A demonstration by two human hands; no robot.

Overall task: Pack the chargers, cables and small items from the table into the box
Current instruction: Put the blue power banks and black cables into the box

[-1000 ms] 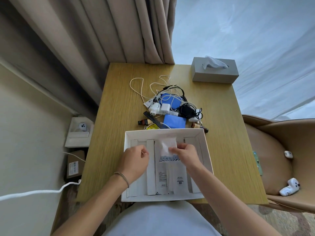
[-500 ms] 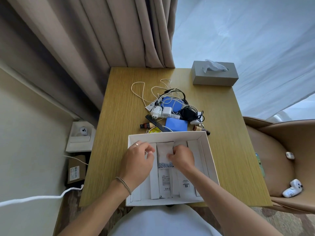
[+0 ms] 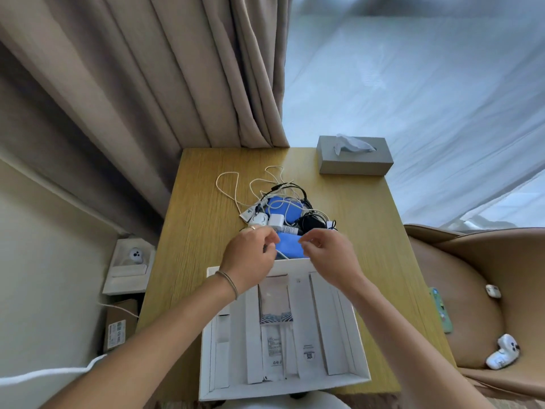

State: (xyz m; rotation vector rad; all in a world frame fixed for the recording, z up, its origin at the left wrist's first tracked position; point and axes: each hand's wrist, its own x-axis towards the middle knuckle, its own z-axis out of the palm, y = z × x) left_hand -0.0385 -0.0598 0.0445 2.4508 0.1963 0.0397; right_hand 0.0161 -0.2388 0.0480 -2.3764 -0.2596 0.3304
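Observation:
A white box (image 3: 208, 349) with dividers and paper packets (image 3: 274, 308) lies open at the near edge of the wooden table (image 3: 203, 219). Beyond its far rim is a pile: white cables (image 3: 236, 187), a blue pouch (image 3: 284, 206), a square white charger (image 3: 277, 221), a round white plug (image 3: 259, 219) and a black adapter (image 3: 311, 222). A flat blue item (image 3: 290, 246) shows between my hands. My left hand (image 3: 250, 255) and my right hand (image 3: 327, 252) hover over the box's far rim at the pile's near edge, fingers loosely curled, with nothing plainly held.
A grey tissue box (image 3: 354, 156) stands at the table's far right corner, with curtains behind it. A tan chair on the right holds a white controller (image 3: 501, 352), an earbud case (image 3: 492, 290) and a green phone (image 3: 441, 311). Boxes (image 3: 129, 267) lie on the floor at left.
Both hands left the packets inside the box and moved forward over its far rim to the pile. The packets now lie flat in the box.

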